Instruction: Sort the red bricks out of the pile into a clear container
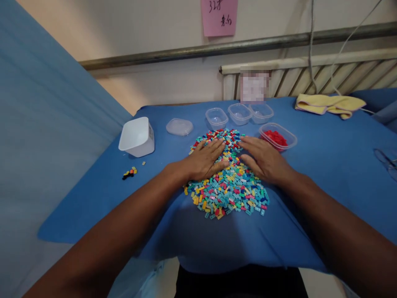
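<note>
A wide heap of small plastic building bricks [229,190], in turquoise, yellow, red, green and white, is spread over the blue cloth in front of me. My left hand [206,159] lies flat on the heap's left side, its fingers stretched toward the middle. On the opposite side, my right hand [265,159] rests at the heap's right edge with thumb and fingers apart. Neither hand grips anything. Just beyond my right hand is a clear plastic tub [290,138] holding red bricks [276,138].
Three clear tubs, one a front-left tub [216,119], line the back. A clear lid [179,127] and a white box [138,136] stand left, near a few loose black and yellow bricks [129,173]. A yellow cloth [328,104] lies back right; glasses [386,161] sit far right.
</note>
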Demonstrator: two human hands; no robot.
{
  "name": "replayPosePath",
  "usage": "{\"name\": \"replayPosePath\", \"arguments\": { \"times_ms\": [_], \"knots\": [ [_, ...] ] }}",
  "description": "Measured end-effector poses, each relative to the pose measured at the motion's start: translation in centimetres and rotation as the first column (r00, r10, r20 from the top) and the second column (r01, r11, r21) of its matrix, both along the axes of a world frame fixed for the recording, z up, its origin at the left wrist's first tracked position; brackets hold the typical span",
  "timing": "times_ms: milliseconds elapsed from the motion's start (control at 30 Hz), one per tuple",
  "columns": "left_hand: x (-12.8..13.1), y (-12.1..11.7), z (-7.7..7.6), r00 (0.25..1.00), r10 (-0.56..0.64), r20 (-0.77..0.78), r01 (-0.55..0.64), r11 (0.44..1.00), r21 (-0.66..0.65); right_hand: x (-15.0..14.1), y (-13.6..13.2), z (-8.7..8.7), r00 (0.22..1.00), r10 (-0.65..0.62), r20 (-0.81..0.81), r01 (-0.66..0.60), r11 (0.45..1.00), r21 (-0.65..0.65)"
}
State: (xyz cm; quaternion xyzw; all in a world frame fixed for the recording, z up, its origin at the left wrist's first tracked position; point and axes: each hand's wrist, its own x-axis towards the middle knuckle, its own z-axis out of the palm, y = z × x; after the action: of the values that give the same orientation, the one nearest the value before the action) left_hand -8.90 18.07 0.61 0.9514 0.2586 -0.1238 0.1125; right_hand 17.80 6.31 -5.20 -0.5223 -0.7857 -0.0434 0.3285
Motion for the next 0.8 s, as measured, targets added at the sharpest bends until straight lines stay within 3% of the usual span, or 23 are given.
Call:
{"name": "replayPosePath", "arguments": {
  "times_ms": [133,267,400,567,733,800],
  "knots": [
    [-1.8,-0.4,0.6,0.996,0.031,0.083,-0.033,0.999,0.020,-0.3,0.3,-1.0,0.997,-0.005,0.077,0.016,0.989,-0.144],
    [-3.5,-1.8,0.3,0.998,-0.046,0.046,0.050,0.995,-0.084,0.2,-0.1,0.3,0.993,0.040,0.111,-0.023,0.989,-0.148],
    [-5.2,-2.8,0.6,0.998,-0.031,0.057,0.036,0.996,-0.084,-0.4,-0.5,1.3,0.996,0.076,0.048,-0.070,0.992,-0.103],
    [-6.9,-4.1,1.3,1.000,-0.001,0.009,0.001,1.000,-0.017,-1.2,-1.0,1.7,0.979,0.203,-0.008,-0.202,0.972,-0.123],
    [-7.4,-6.3,0.1,1.000,0.019,0.024,-0.018,0.999,-0.049,-1.3,-1.1,1.5,0.980,0.185,-0.067,-0.188,0.981,-0.046],
    [-7.3,-7.0,-0.4,0.999,0.034,0.040,-0.032,0.998,-0.047,-1.2,-1.0,1.1,0.976,0.211,-0.058,-0.215,0.974,-0.073]
  ]
}}
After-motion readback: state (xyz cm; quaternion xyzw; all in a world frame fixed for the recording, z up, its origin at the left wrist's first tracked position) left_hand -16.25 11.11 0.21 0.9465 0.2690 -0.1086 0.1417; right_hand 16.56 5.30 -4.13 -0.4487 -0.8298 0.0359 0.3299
